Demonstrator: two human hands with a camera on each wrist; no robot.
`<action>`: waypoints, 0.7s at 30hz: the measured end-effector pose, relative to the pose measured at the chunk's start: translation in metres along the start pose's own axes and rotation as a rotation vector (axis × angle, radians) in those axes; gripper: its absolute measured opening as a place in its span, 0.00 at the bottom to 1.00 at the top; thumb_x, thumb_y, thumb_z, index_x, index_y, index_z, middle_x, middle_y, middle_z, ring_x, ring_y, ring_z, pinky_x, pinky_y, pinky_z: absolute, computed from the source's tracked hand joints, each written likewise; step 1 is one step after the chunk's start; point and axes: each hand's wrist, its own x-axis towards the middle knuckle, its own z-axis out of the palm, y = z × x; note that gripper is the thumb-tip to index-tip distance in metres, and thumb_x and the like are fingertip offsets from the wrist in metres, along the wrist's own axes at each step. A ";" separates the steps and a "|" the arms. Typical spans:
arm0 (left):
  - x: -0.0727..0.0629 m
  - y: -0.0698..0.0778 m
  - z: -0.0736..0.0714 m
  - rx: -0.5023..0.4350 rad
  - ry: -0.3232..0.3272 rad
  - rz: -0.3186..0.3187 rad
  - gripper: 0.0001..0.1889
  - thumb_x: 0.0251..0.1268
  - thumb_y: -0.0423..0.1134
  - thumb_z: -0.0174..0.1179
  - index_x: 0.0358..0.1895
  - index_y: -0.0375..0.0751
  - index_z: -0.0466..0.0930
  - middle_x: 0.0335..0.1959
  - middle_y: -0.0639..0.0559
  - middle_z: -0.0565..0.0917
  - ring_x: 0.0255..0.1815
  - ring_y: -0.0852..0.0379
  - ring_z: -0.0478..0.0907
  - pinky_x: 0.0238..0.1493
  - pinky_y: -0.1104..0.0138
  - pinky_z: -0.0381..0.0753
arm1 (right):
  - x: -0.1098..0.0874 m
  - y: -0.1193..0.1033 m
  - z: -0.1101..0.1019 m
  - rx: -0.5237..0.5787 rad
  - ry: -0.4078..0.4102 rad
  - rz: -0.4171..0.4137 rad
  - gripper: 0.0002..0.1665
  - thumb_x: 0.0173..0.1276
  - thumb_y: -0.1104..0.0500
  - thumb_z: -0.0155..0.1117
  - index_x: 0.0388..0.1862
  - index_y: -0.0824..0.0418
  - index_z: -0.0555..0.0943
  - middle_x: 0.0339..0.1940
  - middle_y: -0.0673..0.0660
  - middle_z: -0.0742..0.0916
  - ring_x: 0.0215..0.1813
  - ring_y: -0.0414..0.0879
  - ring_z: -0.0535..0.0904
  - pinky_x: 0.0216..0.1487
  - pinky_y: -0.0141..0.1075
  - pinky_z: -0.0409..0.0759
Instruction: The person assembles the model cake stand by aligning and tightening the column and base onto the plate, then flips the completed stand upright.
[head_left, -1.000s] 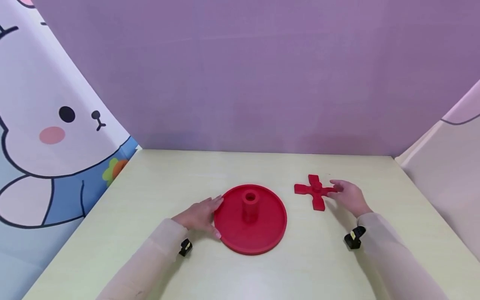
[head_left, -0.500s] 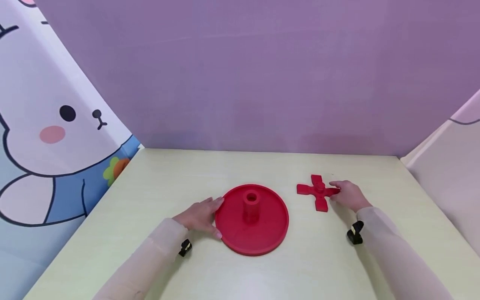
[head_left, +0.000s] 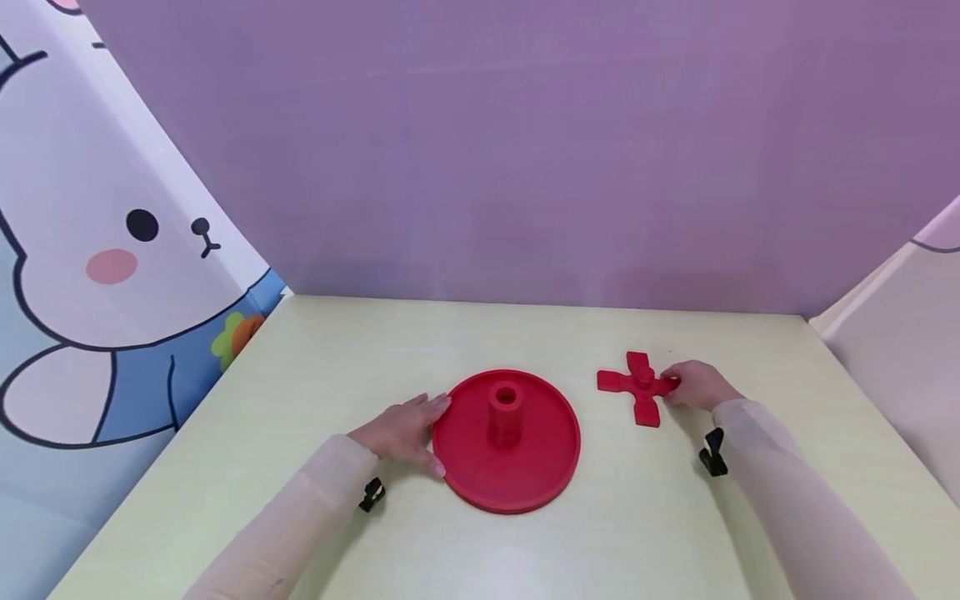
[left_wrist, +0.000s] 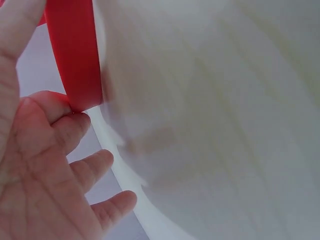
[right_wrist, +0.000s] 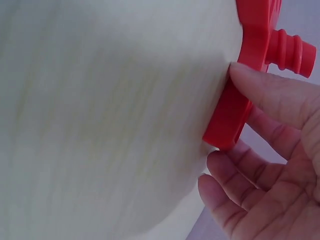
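A red round tray [head_left: 468,479] with a raised rim and a hollow upright post [head_left: 504,423] at its centre lies on the table. My left hand [head_left: 403,431] rests against its left edge, thumb and fingers spread along the rim. In the left wrist view the fingertips touch the red rim [left_wrist: 77,55], and the remaining fingers are loose. To the right lies a flat red cross-shaped piece [head_left: 617,381] with a short ridged peg [right_wrist: 292,54] in its middle. My right hand [head_left: 700,386] pinches the end of its right arm between thumb and fingers.
The pale wooden table [head_left: 360,333] carries both red parts, a short gap between them. Behind it rises a purple cloth backdrop [head_left: 510,167]. A cartoon-printed cloth [head_left: 67,192] hangs at the left, a pale one [head_left: 892,358] at the right.
My right thumb and fingers have drawn in closer around the arm of the cross-shaped piece. The whole head view has shifted slightly; my left hand stays at the tray's rim.
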 end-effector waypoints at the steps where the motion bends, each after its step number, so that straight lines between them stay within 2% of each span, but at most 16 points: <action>1: 0.000 0.000 0.001 0.000 -0.003 -0.001 0.55 0.41 0.48 0.78 0.73 0.36 0.56 0.74 0.45 0.59 0.73 0.35 0.51 0.60 0.44 0.70 | -0.001 0.000 -0.001 -0.004 -0.003 -0.002 0.26 0.57 0.66 0.68 0.52 0.79 0.76 0.43 0.70 0.81 0.45 0.62 0.73 0.48 0.52 0.76; 8: 0.002 -0.001 0.003 0.025 -0.009 0.005 0.55 0.41 0.50 0.78 0.73 0.35 0.57 0.75 0.46 0.56 0.74 0.37 0.50 0.62 0.44 0.67 | -0.007 -0.002 -0.005 -0.002 -0.029 -0.053 0.21 0.58 0.63 0.68 0.45 0.77 0.78 0.36 0.62 0.82 0.37 0.53 0.74 0.40 0.43 0.75; 11: 0.002 0.000 0.002 0.041 -0.011 0.002 0.55 0.40 0.50 0.78 0.73 0.35 0.58 0.75 0.47 0.57 0.74 0.38 0.51 0.62 0.45 0.68 | -0.012 -0.004 -0.006 0.056 -0.025 -0.063 0.20 0.58 0.62 0.67 0.44 0.76 0.77 0.33 0.59 0.82 0.34 0.50 0.74 0.37 0.40 0.75; 14: 0.001 0.001 0.002 0.069 -0.004 -0.001 0.55 0.40 0.52 0.77 0.73 0.36 0.58 0.75 0.47 0.58 0.73 0.39 0.52 0.62 0.44 0.67 | -0.017 -0.006 -0.005 0.194 -0.023 -0.028 0.21 0.59 0.62 0.65 0.46 0.76 0.76 0.29 0.56 0.81 0.29 0.46 0.75 0.32 0.37 0.77; 17: 0.001 0.003 0.001 0.102 0.005 0.000 0.54 0.41 0.54 0.77 0.72 0.36 0.59 0.74 0.48 0.58 0.73 0.39 0.52 0.62 0.43 0.66 | -0.022 -0.008 -0.003 0.383 -0.016 0.043 0.23 0.62 0.62 0.64 0.51 0.76 0.73 0.27 0.55 0.80 0.26 0.45 0.75 0.30 0.36 0.79; 21: 0.001 0.006 0.001 0.127 0.020 0.003 0.54 0.40 0.53 0.77 0.72 0.35 0.60 0.74 0.46 0.60 0.73 0.38 0.53 0.62 0.43 0.66 | -0.029 -0.012 -0.001 0.606 -0.004 0.100 0.27 0.65 0.63 0.63 0.57 0.77 0.68 0.33 0.55 0.82 0.29 0.44 0.78 0.34 0.34 0.82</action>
